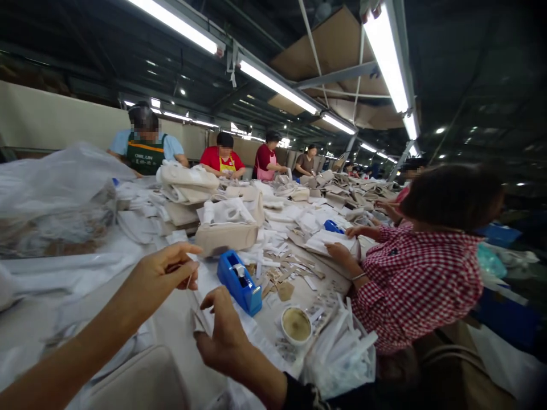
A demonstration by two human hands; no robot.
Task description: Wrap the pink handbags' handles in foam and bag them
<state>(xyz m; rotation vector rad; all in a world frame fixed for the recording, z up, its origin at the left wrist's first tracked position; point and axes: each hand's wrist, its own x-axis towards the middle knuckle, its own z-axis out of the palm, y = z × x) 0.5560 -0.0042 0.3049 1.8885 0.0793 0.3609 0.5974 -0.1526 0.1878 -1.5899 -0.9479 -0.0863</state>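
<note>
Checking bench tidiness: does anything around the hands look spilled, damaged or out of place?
Nothing spilled or broken. Only mess: paper scraps strewn over the table behind the blue tape dispenser. The cup stands upright, contents inside. The left hand and right hand pinch a white strip.

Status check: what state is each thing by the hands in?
Left hand: pinching strip's top end.
Right hand: gripping strip's bottom end.
Strip: held between both hands.
Dispenser: upright, untouched.
Cup: open, yellowish-brown contents.
Bag: open, white strips poking out.
</note>
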